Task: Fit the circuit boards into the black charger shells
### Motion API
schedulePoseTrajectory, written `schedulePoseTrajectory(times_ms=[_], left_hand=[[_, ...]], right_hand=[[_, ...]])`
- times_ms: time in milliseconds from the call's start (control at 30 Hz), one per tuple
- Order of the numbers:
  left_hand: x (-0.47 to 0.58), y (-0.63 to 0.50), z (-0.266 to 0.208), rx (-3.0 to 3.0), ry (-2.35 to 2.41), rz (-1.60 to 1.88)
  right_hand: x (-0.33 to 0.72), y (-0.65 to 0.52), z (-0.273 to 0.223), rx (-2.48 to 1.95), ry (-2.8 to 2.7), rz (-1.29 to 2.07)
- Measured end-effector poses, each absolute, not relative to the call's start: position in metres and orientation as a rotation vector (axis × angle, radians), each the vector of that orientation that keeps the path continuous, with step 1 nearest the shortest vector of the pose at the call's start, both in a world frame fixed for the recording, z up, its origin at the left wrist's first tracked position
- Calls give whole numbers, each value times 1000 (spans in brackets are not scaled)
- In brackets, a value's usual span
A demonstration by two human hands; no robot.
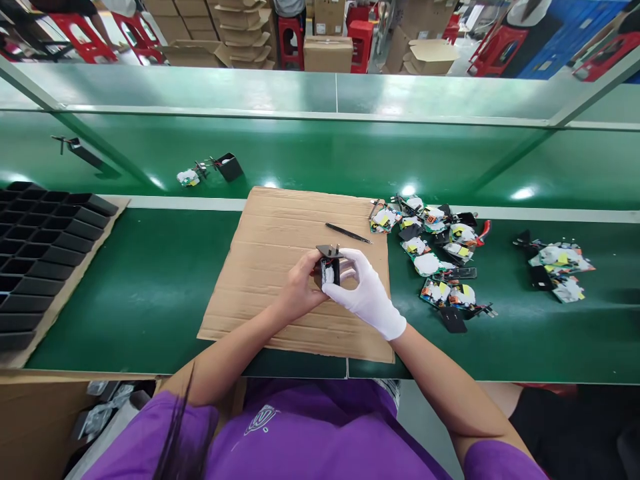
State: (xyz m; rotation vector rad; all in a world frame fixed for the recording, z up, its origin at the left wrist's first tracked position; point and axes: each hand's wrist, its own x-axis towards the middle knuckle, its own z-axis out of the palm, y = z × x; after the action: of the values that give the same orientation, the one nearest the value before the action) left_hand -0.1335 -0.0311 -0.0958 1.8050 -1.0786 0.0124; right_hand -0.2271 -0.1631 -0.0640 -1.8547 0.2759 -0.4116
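My bare left hand (299,288) and my white-gloved right hand (369,295) hold a small black power adapter housing (331,272) between them. At its top sits a black cover with metal prongs, and something white shows in the opening. The fingers of both hands are closed around its sides. Below them lies a flat sheet of brown cardboard (280,227). A pair of dark tweezers (349,233) rests on the cardboard just beyond my hands.
Several circuit boards (429,265) with white and yellow parts lie right of the cardboard, more boards (563,260) farther right. Rows of black housings (47,257) stand at left. Beyond a pale strip, an open black housing (229,167) and a board (189,177) lie on the green surface.
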Motion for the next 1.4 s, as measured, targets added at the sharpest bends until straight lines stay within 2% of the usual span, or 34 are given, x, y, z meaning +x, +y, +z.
schedulePoseTrajectory(times_ms=[167,500,667,967,1167,1400], left_hand=[[-132,-29,-99,1879,-1118,19],[-141,-30,-103,1871,-1291,276],[-142,-31,-103,1959,-1233,146],[-141,-33,-96,1896,-1097,-42],[-139,-33,-100,1917,-1148,54],[-138,-33,-97,1973,-1092,5]], right_hand=[[-226,-162,-63,-1807,332,-386],[-226,-164,-66,-1667,423,-399],[-226,-165,-69,-1730,413,-439],[-221,-172,-64,-1464,400,-305],[-221,-170,-67,-1676,477,-335],[-215,-176,-74,-1581,483,-324]])
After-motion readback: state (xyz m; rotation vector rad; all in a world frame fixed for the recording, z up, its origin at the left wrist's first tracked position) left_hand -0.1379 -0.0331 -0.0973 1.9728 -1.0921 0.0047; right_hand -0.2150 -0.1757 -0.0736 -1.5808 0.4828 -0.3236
